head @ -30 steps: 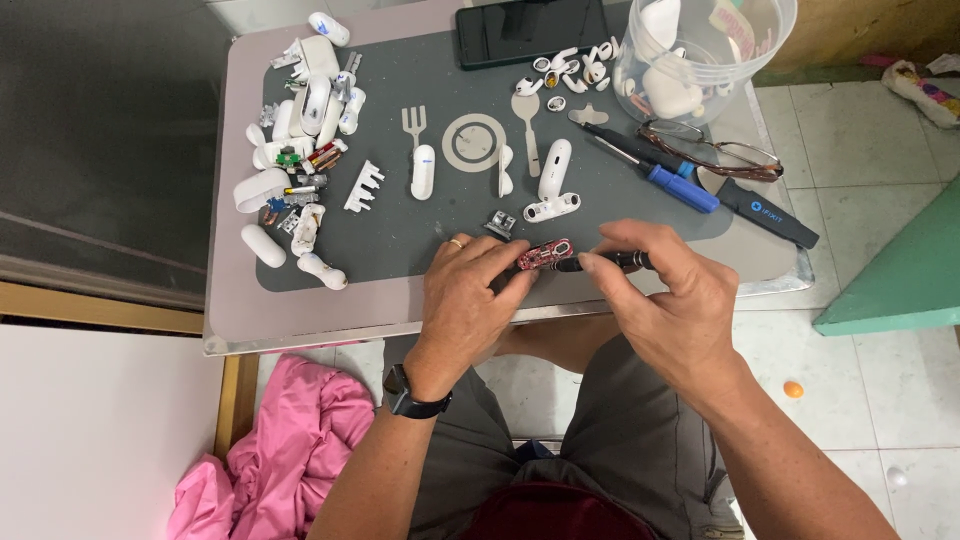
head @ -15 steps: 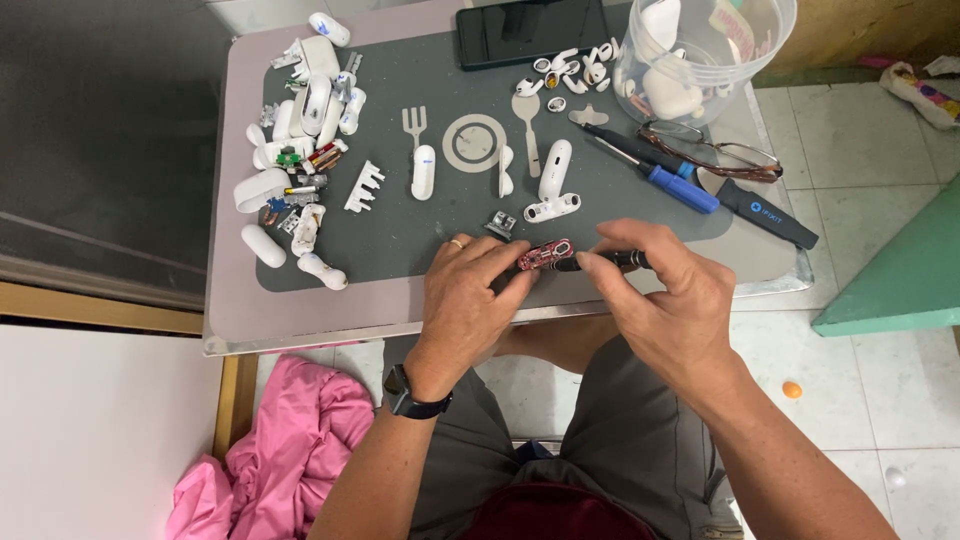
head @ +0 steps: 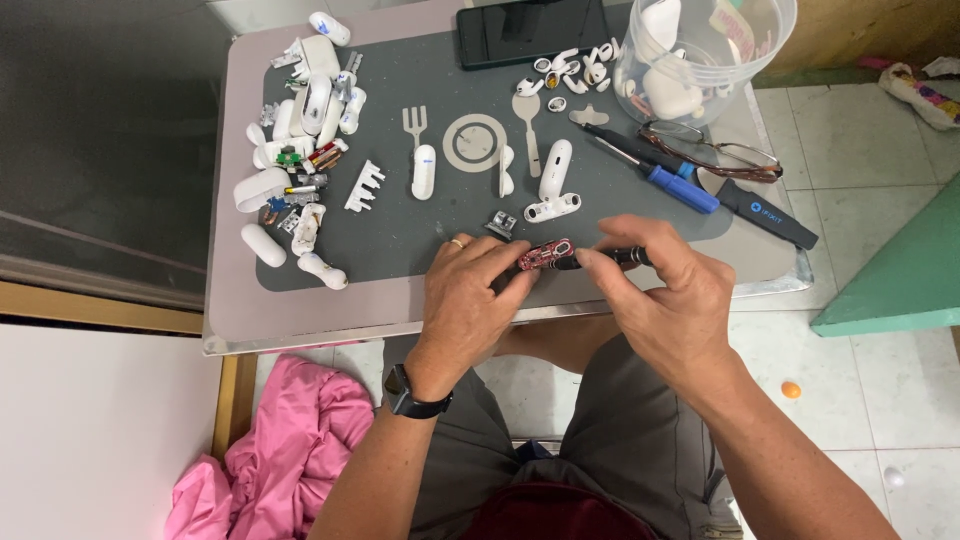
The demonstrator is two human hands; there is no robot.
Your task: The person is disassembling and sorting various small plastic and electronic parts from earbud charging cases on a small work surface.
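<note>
Pinching a small red circuit board between its fingertips, the left hand holds it just above the grey mat on the tabletop, while the right hand grips a slim black screwdriver, its tip touching the board.

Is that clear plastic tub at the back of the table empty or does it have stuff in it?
Not empty: the clear tub stands upright, lidless, with white plastic pieces visible through its wall.
</note>
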